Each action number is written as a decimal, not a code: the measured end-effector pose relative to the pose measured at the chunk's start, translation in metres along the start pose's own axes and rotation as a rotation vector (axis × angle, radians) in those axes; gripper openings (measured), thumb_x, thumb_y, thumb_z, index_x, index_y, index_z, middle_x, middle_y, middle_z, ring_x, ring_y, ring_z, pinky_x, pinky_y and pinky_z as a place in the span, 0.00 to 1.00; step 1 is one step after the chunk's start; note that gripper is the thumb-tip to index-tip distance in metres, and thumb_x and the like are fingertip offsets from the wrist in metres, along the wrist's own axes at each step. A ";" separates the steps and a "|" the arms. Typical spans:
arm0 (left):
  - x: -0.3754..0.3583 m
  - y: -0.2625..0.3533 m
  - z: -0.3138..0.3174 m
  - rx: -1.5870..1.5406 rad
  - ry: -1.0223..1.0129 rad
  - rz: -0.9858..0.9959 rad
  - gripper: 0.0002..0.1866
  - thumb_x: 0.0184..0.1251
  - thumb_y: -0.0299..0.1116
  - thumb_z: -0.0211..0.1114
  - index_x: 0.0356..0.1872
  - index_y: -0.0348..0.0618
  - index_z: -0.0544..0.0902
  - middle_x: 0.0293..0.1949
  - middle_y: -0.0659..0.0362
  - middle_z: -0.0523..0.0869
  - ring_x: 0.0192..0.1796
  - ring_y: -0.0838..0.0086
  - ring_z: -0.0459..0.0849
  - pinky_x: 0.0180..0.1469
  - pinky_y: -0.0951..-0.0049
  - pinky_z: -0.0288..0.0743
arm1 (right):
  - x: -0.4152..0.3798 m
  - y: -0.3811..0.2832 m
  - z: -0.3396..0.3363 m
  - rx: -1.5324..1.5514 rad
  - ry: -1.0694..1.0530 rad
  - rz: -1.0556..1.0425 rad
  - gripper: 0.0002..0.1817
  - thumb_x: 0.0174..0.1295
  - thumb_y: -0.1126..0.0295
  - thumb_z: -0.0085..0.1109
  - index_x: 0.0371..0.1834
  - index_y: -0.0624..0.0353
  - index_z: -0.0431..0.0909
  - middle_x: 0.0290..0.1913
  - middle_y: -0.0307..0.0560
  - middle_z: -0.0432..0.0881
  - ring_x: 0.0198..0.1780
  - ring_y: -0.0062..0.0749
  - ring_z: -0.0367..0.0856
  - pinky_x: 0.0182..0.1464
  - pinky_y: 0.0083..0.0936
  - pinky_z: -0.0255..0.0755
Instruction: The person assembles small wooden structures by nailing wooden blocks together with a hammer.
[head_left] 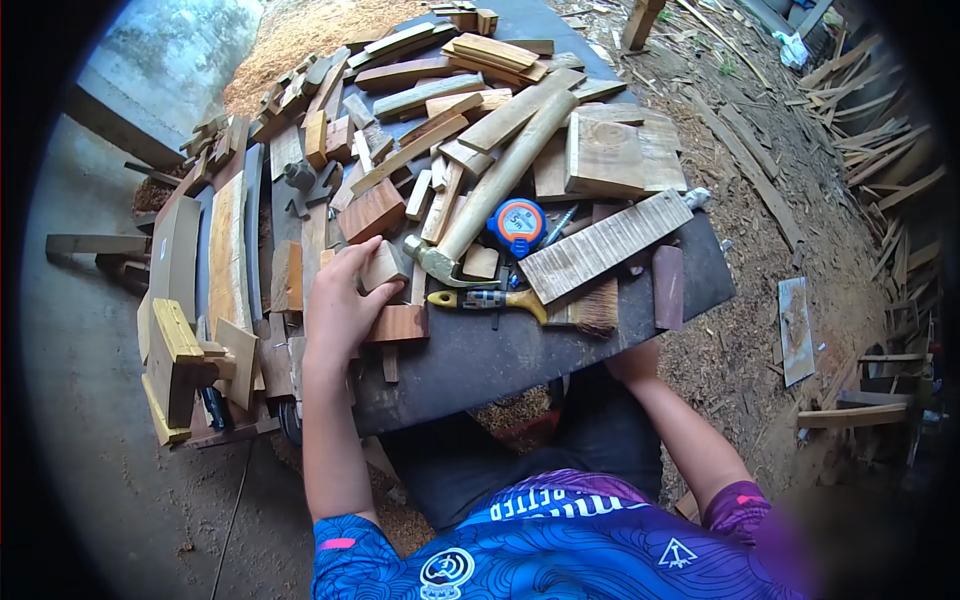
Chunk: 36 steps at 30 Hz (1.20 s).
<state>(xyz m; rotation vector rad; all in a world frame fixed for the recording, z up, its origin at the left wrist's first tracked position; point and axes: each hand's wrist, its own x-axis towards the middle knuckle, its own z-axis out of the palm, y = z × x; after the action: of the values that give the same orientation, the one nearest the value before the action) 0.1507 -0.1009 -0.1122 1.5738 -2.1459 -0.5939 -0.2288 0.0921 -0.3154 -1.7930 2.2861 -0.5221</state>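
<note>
My left hand (345, 292) is closed around a small pale wood block (385, 266), thumb on its near side. Just right of it lies a hammer, its metal head (430, 259) towards me and its wooden handle (505, 180) pointing away. A reddish-brown block (400, 323) rests below my thumb. My right hand (635, 360) is at the table's front edge, its fingers hidden beneath the top. Near that edge lie a paintbrush (490, 299) with a yellow handle, a long weathered board (605, 245) over its bristles, and a brownish-purple cylinder (668, 288).
A blue and orange tape measure (518, 226) sits beside the hammer handle. Wood offcuts (490, 55) are heaped over the far part of the dark table (450, 372). A thick square block (605, 155) stands at the right. More boards (228, 245) line the left side.
</note>
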 end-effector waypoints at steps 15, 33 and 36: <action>0.002 -0.002 0.005 -0.016 -0.004 -0.022 0.34 0.50 0.27 0.82 0.64 0.40 0.84 0.53 0.47 0.90 0.54 0.58 0.88 0.61 0.63 0.79 | 0.002 -0.015 -0.007 -0.047 -0.139 0.329 0.40 0.58 0.38 0.66 0.49 0.74 0.82 0.57 0.66 0.78 0.65 0.61 0.72 0.71 0.53 0.63; 0.013 0.058 0.006 0.123 0.206 0.304 0.31 0.57 0.28 0.78 0.65 0.41 0.81 0.60 0.49 0.85 0.64 0.49 0.82 0.69 0.57 0.75 | 0.000 -0.020 -0.021 -0.090 -0.166 0.375 0.39 0.61 0.36 0.62 0.48 0.70 0.85 0.61 0.62 0.74 0.64 0.58 0.72 0.65 0.53 0.68; 0.022 0.075 0.020 0.032 0.008 0.294 0.28 0.62 0.32 0.76 0.64 0.39 0.81 0.59 0.46 0.85 0.62 0.53 0.84 0.67 0.59 0.76 | -0.002 -0.021 -0.023 -0.071 -0.148 0.379 0.39 0.61 0.37 0.62 0.48 0.70 0.85 0.61 0.63 0.75 0.65 0.58 0.72 0.65 0.54 0.69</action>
<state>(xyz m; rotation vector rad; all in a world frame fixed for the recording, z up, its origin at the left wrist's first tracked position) 0.0749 -0.0994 -0.0849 1.2388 -2.3314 -0.4570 -0.2176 0.0929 -0.2864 -1.3226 2.4773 -0.2365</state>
